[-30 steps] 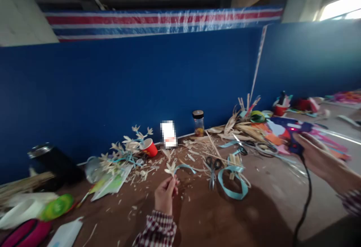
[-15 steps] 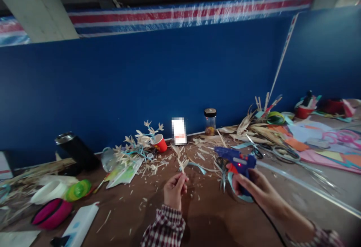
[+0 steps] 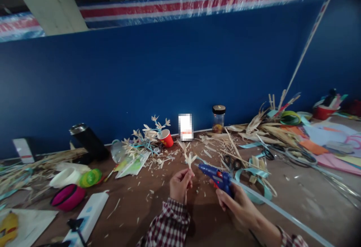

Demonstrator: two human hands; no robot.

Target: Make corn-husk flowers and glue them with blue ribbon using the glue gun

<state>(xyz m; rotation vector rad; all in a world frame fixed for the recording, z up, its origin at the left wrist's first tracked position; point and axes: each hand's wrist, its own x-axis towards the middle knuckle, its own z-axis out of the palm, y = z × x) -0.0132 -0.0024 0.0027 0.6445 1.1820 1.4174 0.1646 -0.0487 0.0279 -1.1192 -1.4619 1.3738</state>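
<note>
Between its thumb and fingers my left hand (image 3: 180,183) pinches the base of a small pale corn-husk flower (image 3: 190,160), petals pointing up. My right hand (image 3: 238,203) is wrapped round the grip of a blue glue gun (image 3: 218,177) with a red light on its side. A long clear glue stick (image 3: 278,210) runs out of its back toward the lower right. The gun's nozzle points left and sits just right of the flower; whether they touch I cannot tell. A red paper cup (image 3: 166,138) behind holds similar husk flowers on light-blue stems (image 3: 158,131).
Husk scraps litter the brown table (image 3: 208,220). A lidded jar (image 3: 218,121) stands by the blue partition (image 3: 169,62). Scissors (image 3: 232,163) and blue paper strips lie right of the gun. A black flask (image 3: 88,141), pink bowl (image 3: 67,197) and white power strip (image 3: 90,213) are at left.
My right hand has brought the glue gun leftward, its nozzle now close to the flower. My left hand keeps its pinch. The view has turned slightly left.
</note>
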